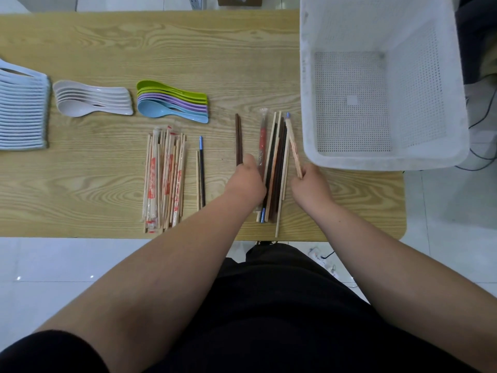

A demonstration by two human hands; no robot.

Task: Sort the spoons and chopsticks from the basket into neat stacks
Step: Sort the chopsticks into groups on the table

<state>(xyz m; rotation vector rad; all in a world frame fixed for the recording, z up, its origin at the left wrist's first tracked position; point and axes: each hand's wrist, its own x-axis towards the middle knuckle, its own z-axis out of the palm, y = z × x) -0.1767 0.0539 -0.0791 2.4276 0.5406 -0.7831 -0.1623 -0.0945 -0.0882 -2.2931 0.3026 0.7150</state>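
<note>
Dark clothing (269, 319) fills the bottom of the frame, and two bare forearms reach up from it to the wooden surface (134, 44). At the frame's centre the left grip (248, 181) is curled round the near ends of two dark brown chopsticks (238, 138), which point straight away from the person. Just right of it, the right grip (309, 184) grasps a wrapped pair of chopsticks (293, 146) by its near end; the pair slants up and to the left, near the corner of the white perforated basket (441, 84) in the upper right. Between the two grips lies a mixed bundle of chopsticks (277, 168), pale, brown and black, roughly parallel. Left of centre sits a stack of wrapped chopsticks (164, 181) with red print, and beside it a black chopstick with a blue tip (201, 168) lies against a pale one. Further up the frame, nested on their sides, are a stack of coloured spoons (172, 102) in green, purple and blue, a stack of white spoons (91, 99), and, at the left edge, a long row of pale blue spoons (21, 109).
</note>
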